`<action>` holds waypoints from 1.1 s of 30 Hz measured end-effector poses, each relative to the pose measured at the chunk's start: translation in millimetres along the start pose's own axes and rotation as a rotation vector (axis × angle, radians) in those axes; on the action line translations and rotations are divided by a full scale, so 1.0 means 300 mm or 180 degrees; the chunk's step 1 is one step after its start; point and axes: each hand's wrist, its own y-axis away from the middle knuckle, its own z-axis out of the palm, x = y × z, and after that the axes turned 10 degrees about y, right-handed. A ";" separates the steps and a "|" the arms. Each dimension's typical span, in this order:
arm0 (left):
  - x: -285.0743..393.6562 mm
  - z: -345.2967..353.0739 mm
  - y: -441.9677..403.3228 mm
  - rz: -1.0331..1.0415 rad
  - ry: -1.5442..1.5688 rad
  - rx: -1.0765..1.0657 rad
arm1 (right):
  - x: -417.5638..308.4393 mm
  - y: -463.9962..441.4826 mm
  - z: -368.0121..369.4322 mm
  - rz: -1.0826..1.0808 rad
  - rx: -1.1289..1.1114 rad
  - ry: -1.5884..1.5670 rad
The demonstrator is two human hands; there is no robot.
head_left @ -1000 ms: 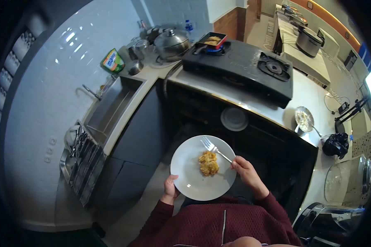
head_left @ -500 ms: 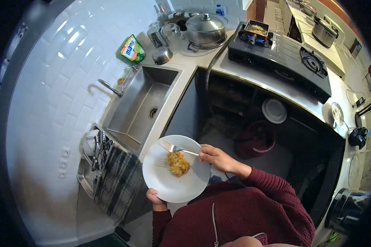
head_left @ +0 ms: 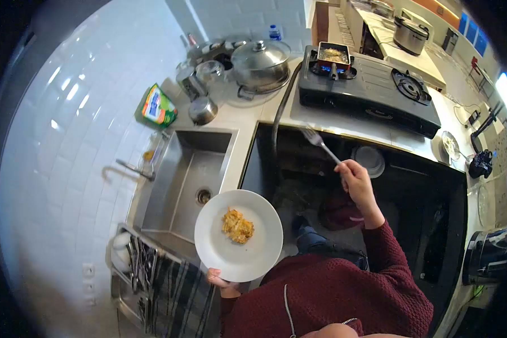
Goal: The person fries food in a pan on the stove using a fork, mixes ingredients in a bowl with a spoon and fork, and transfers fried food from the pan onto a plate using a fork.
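My left hand (head_left: 222, 280) grips the near rim of a white plate (head_left: 239, 200), held level in front of me. On the plate lies a golden-brown fried patty (head_left: 238, 226). A metal fork (head_left: 323, 145) is closed in the fingers of my right hand (head_left: 357, 181), its tines pointing up and left toward the counter front. Nothing sits on the fork's tines. Beyond it, a small square pan (head_left: 333, 54) with food in it stands over a blue flame on the gas stove (head_left: 372, 90).
A steel sink (head_left: 180, 183) lies left of the plate, with a dish rack of cutlery (head_left: 134, 265) nearer me. Behind it stand a green pouch (head_left: 159, 105), a steel cup (head_left: 203, 110) and a large lidded pot (head_left: 260, 65). A rice cooker (head_left: 410, 35) stands far right.
My right hand has lifted the fork off the plate and moved it right and up toward the stove. The plate stays in my left hand. The view has shifted slightly.
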 end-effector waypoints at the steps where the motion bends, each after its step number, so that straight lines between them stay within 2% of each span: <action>1: -0.012 0.019 -0.044 -0.0187 0.0243 -0.0160 | 0.027 -0.035 -0.025 -0.0015 0.0361 0.0280; 3: -0.044 0.076 -0.149 -0.0310 0.0235 -0.0351 | 0.069 -0.114 -0.053 -0.0492 0.1185 0.0918; 5: -0.075 0.129 -0.271 -0.0380 0.0009 -0.0415 | 0.079 -0.188 -0.106 -0.0063 0.1428 0.1136; 8: -0.138 0.219 -0.466 -0.0503 -0.0479 -0.0354 | 0.129 -0.329 -0.184 -0.0530 0.2198 0.1554; 9: -0.162 0.277 -0.523 -0.0592 -0.0545 -0.0369 | 0.041 -0.348 -0.220 -0.0070 0.2040 0.1600; 11: -0.222 0.338 -0.652 -0.0788 -0.0451 -0.0554 | 0.071 -0.468 -0.294 -0.0596 0.2312 0.1745; 13: -0.290 0.393 -0.800 -0.0992 -0.0140 -0.0929 | 0.062 -0.583 -0.362 -0.0563 0.2452 0.1826; 16: -0.405 0.560 -0.903 -0.0833 -0.0280 -0.0697 | 0.028 -0.746 -0.466 -0.0604 0.2530 0.1731; 19: -0.473 0.632 -1.006 -0.1102 -0.0320 -0.0938 | -0.019 -0.890 -0.535 -0.0412 0.2348 0.1442; 24: -0.558 0.745 -1.140 -0.1461 -0.0246 -0.0942 | -0.049 -1.109 -0.589 -0.0510 0.1955 -0.0104; 28: -0.596 0.815 -1.257 -0.1590 -0.0437 -0.0913 | -0.077 -1.200 -0.567 -0.0458 0.1981 -0.0615; 31: -0.616 0.845 -1.358 -0.1616 -0.0443 -0.0775 | -0.104 -1.243 -0.565 -0.0512 0.2055 -0.0333; 33: -0.620 0.881 -1.395 -0.1838 -0.0279 -0.0946 | -0.119 -1.281 -0.562 -0.0585 0.2010 -0.0155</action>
